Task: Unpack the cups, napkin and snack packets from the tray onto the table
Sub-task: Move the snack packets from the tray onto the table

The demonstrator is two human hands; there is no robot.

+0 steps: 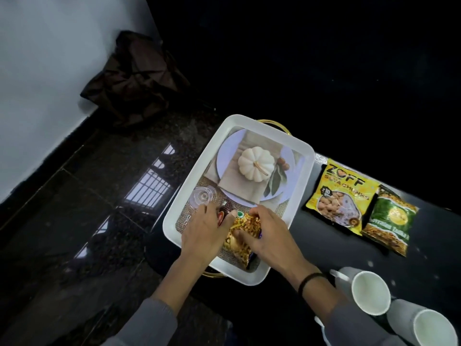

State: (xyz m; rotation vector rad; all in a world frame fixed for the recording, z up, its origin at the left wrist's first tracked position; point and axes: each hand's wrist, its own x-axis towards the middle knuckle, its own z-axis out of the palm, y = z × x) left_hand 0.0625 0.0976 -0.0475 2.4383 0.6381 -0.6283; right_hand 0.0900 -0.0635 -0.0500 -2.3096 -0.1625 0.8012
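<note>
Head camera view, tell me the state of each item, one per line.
White rectangular tray: on the dark table, nearly emptied.
Gold snack packet: in the tray, gripped by left hand and right hand.
Yellow soya chunks packet: flat on the table.
Green snack packet: flat on the table.
Two white paper cups: on their sides, empty.
</note>
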